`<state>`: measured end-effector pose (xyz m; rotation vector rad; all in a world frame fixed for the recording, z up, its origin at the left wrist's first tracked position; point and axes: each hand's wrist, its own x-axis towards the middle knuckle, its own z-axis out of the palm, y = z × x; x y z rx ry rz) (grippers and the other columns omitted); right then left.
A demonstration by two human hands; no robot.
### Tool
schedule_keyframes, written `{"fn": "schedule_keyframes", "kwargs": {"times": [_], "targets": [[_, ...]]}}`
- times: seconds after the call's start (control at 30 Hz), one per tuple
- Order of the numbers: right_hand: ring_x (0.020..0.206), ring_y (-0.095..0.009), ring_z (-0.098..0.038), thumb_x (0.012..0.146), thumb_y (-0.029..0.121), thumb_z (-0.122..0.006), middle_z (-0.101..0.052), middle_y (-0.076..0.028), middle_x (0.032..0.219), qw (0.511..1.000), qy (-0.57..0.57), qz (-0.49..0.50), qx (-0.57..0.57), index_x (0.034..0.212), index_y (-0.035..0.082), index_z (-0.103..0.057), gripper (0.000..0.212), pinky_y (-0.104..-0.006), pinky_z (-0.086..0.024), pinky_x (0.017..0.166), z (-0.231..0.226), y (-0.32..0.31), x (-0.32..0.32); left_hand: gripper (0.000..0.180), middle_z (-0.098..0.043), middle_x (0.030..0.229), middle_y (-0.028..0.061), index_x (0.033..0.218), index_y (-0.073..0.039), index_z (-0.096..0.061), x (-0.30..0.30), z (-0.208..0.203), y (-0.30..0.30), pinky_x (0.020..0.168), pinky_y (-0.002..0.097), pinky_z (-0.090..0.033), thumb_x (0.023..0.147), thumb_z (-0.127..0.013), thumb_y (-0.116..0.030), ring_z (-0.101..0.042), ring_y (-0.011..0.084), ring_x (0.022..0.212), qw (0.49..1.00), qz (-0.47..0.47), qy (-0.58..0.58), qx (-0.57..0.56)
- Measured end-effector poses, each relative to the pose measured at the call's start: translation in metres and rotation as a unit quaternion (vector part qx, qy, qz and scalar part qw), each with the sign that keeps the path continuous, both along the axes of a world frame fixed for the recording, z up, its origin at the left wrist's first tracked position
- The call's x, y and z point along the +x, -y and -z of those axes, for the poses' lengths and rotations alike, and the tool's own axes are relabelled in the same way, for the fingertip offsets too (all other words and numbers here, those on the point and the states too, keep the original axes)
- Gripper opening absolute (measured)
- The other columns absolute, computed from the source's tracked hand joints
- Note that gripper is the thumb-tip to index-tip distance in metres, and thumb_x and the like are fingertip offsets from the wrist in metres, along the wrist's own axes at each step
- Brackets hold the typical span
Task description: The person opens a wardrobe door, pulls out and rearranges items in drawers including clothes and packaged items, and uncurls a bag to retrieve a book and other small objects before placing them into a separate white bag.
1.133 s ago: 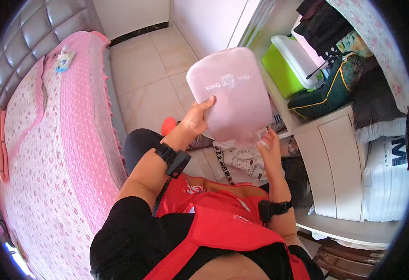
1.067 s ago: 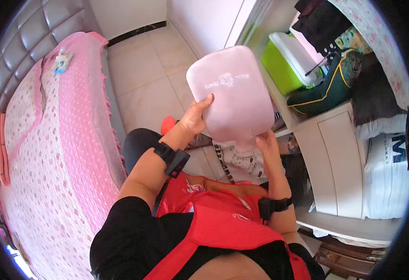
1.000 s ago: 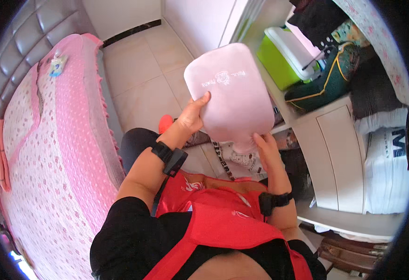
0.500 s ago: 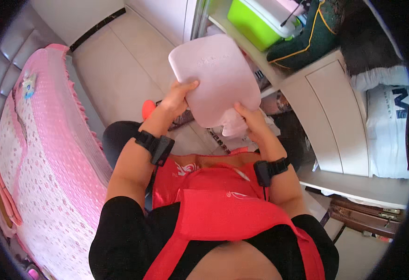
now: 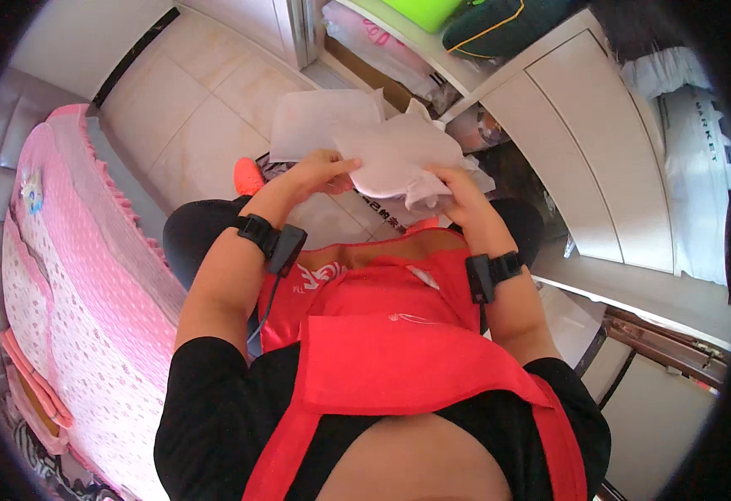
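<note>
A flat, pale pink panel with rounded corners (image 5: 399, 159) is held low in front of me, tilted away. My left hand (image 5: 325, 169) pinches its left edge, thumb on top. At its near right edge, my right hand (image 5: 459, 190) grips it, beside a crumpled pale flap (image 5: 426, 190). The fingers under the panel are hidden. Just beyond it lies a whitish translucent plastic sheet (image 5: 311, 123); whether the two touch I cannot tell.
On the left stands a bed with a pink ruffled cover (image 5: 106, 250). A pale cabinet with shelves (image 5: 566, 150) is on the right, holding a green box (image 5: 419, 10) and a dark bag (image 5: 499, 29). An orange shoe (image 5: 248, 176) rests on the tiled floor (image 5: 190, 125).
Both hands have lowered the panel toward the floor and tilted it flatter. My view has shifted, bringing the translucent sheet and the lower shelf into sight.
</note>
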<state>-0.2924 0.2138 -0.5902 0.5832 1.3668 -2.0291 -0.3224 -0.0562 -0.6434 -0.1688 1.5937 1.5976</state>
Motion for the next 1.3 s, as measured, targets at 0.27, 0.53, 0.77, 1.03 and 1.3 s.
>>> {"fn": "schedule_keyframes", "kwargs": {"times": [0.27,0.53,0.77,1.03,1.3], "targets": [[0.095,-0.020,-0.059,0.084,0.012,-0.057,-0.060,-0.010,0.109,0.984,-0.100,-0.046,0.138,0.116,-0.003,-0.053,0.035,-0.0313,-0.048,0.079,-0.009,-0.078,0.019,0.033,-0.064,0.084,0.0073,0.094,-0.003,-0.059,-0.009,0.042,0.004,0.065,0.0283,-0.049,0.082,-0.064,-0.034,-0.061,0.0163,0.076,0.995,0.019,-0.074,-0.057],[0.101,-0.021,-0.055,0.081,0.013,-0.062,-0.057,-0.011,0.115,0.982,-0.058,0.015,0.177,0.124,-0.002,-0.047,0.048,-0.0327,-0.044,0.085,-0.001,-0.099,0.026,0.038,-0.064,0.088,0.0153,0.095,-0.001,-0.056,-0.052,0.073,-0.066,0.077,0.0406,-0.047,0.078,-0.063,-0.034,-0.061,0.0322,0.087,0.908,-0.042,-0.285,-0.304],[0.104,-0.020,-0.053,0.083,0.019,-0.064,-0.057,-0.010,0.115,0.980,-0.067,-0.020,0.187,0.123,-0.002,-0.049,0.047,-0.0326,-0.043,0.087,0.012,-0.109,0.026,0.034,-0.059,0.096,0.0194,0.091,0.000,-0.050,-0.084,0.117,-0.108,0.081,0.0434,-0.045,0.078,-0.061,-0.030,-0.057,0.0348,0.095,0.862,-0.191,-0.256,-0.394],[0.105,-0.019,-0.053,0.084,0.015,-0.063,-0.057,-0.009,0.115,0.975,-0.098,-0.071,0.185,0.122,-0.003,-0.049,0.045,-0.0317,-0.042,0.090,0.004,-0.095,0.010,0.015,-0.062,0.071,0.0109,0.086,-0.004,-0.053,-0.067,0.123,-0.056,0.057,0.0347,-0.049,0.076,-0.060,-0.014,-0.062,0.0236,0.059,0.841,-0.082,-0.418,-0.334],[0.102,-0.017,-0.053,0.086,0.015,-0.060,-0.059,-0.007,0.111,0.957,-0.188,-0.107,0.192,0.120,-0.002,-0.052,0.039,-0.0295,-0.041,0.089,-0.001,-0.066,0.010,0.010,-0.063,0.067,0.0122,0.078,-0.004,-0.053,-0.036,0.042,-0.028,0.055,0.0340,-0.049,0.072,-0.059,-0.010,-0.064,0.0234,0.057,0.917,-0.105,-0.305,-0.235]]}}
